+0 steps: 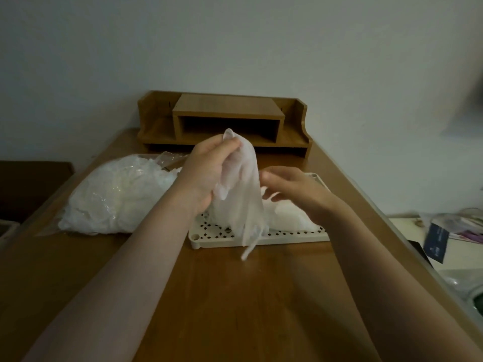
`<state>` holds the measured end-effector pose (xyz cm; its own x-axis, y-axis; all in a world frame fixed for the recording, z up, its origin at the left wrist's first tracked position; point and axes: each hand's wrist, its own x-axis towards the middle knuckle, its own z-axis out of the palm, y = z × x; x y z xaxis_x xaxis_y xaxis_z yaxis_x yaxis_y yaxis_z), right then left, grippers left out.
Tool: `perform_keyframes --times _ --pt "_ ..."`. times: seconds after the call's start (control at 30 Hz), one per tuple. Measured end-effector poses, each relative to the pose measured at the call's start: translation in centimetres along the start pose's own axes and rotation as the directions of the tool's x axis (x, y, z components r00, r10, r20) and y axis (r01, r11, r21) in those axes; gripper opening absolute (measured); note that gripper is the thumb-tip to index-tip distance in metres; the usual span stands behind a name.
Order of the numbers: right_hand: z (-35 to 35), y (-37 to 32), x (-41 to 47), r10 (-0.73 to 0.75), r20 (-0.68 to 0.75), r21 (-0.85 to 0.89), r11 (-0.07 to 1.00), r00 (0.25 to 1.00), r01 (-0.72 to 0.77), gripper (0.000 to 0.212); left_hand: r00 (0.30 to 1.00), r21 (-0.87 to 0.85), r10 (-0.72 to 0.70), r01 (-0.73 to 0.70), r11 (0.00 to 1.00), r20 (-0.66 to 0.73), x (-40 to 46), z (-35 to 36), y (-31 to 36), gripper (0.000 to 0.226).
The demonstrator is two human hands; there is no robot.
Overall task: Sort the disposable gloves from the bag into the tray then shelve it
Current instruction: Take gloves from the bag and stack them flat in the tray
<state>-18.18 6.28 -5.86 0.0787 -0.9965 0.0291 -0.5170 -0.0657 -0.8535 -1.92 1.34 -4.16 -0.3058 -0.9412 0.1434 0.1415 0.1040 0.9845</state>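
Pinching a thin, translucent disposable glove (241, 184) near its top, the left hand (209, 173) holds it up at the centre of the frame, fingers closed on the material, so that the glove hangs down over the near edge of the tray (222, 240). The right hand (292, 189) sits just right of the glove with its fingers loosely spread and gripping nothing; whether its fingertips touch the glove cannot be told. The cream, perforated tray lies flat on the wooden table (235, 296), with a small heap of gloves (290, 215) already in it under the right hand. Left of the tray, touching the table, lies the clear plastic bag (115, 197), full of white gloves. A wooden desk shelf (224, 121) stands against the wall at the upper centre.
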Motion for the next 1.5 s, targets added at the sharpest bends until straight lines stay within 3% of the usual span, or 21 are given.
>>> perform_keyframes --times 0.07,0.2,0.37,0.53,0.57,0.63,0.67,0.73,0.77,0.87,0.97,1.1,1.2,1.27,1.33,1.4,1.43,1.5 --pt "0.9 -0.5 0.0 -0.055 -0.082 -0.091 0.995 0.995 0.048 0.059 1.0 0.067 0.019 -0.02 0.998 0.013 -0.1 0.8 0.4 0.015" --pt "1.3 -0.6 -0.1 -0.094 -0.235 -0.105 0.992 0.967 0.071 0.02 0.997 0.062 0.026 -0.03 0.998 0.066 -0.4 1.9 1.5 0.018" --pt "-1.1 0.6 -0.7 0.095 -0.306 -0.026 0.994 0.947 -0.108 0.027 0.998 -0.021 -0.008 0.01 1.0 0.067 -0.1 2.2 1.9 0.016" --pt "-5.5 1.5 -2.3 0.146 -0.317 0.25 0.966 0.937 -0.066 0.035 0.992 -0.066 -0.103 0.108 0.992 0.076 0.7 2.4 0.4 0.016" --pt "-6.3 1.6 -2.1 0.152 -0.326 0.234 0.969 0.933 -0.076 0.036 0.987 -0.061 -0.14 0.145 0.988 0.074 1.1 2.4 -0.2 0.017" --pt "-7.4 2.1 -1.1 0.136 -0.36 0.006 0.99 0.923 -0.144 0.025 0.979 0.097 -0.201 0.201 0.975 -0.005 2.0 2.3 -1.7 0.02" --pt "-7.6 2.6 -0.3 0.138 -0.358 -0.148 0.968 0.923 -0.202 0.02 0.982 0.289 -0.181 0.188 0.939 -0.051 2.5 2.2 -2.7 0.023" --pt "-7.8 3.9 1.3 0.188 -0.317 -0.34 0.893 0.93 -0.296 0.015 0.995 0.675 -0.061 0.097 0.732 -0.077 3.5 1.8 -4.4 0.029" --pt "-7.7 4.8 2.1 0.216 -0.294 -0.378 0.869 0.931 -0.321 0.017 0.998 0.776 -0.01 0.051 0.628 -0.058 3.9 1.7 -5.1 0.03" --pt "-7.1 6.4 4.0 0.25 -0.263 -0.425 0.837 0.932 -0.345 0.023 0.998 0.889 0.044 0.016 0.457 -0.04 4.6 1.2 -6.4 0.032" --pt "-6.8 7.3 5.1 0.249 -0.269 -0.452 0.82 0.93 -0.35 0.029 0.995 0.938 0.099 -0.01 0.347 -0.026 5.0 0.7 -7.2 0.024" --pt "-6.6 8.4 6.2 0.251 -0.277 -0.55 0.75 0.927 -0.367 0.018 0.994 0.964 0.099 0.012 0.266 -0.04 5.5 0.0 -8.0 0.023" --pt "-6.6 9.5 6.5 0.167 -0.458 -0.569 0.699 0.873 -0.432 0.022 0.991 0.939 0.041 0.109 0.325 -0.129 5.7 -0.5 -8.6 0.031" --pt "-6.4 9.6 6.0 0.005 -0.566 -0.549 0.743 0.824 -0.382 0.03 0.987 0.922 0.021 0.142 0.361 -0.16 5.5 -0.6 -8.7 0.045" --pt "-5.5 8.7 5.2 -0.165 -0.505 -0.542 0.824 0.848 -0.163 0.023 0.986 0.948 0.123 0.065 0.311 -0.108 5.0 -0.6 -8.5 0.048" --pt "-3.9 7.3 4.1 -0.231 -0.249 -0.547 0.835 0.94 0.06 0.024 0.957 0.962 0.288 -0.108 0.252 0.032 4.3 0.1 -7.8 0.042" --pt "-3.0 6.9 3.7 -0.193 -0.104 -0.567 0.817 0.976 0.101 0.034 0.943 0.953 0.31 -0.198 0.228 0.121 4.1 0.7 -7.5 0.04" --pt "-1.5 7.1 3.5 -0.03 0.098 -0.681 0.727 0.995 0.089 0.062 0.936 0.925 0.176 -0.334 0.18 0.304 3.8 1.7 -7.7 0.043"
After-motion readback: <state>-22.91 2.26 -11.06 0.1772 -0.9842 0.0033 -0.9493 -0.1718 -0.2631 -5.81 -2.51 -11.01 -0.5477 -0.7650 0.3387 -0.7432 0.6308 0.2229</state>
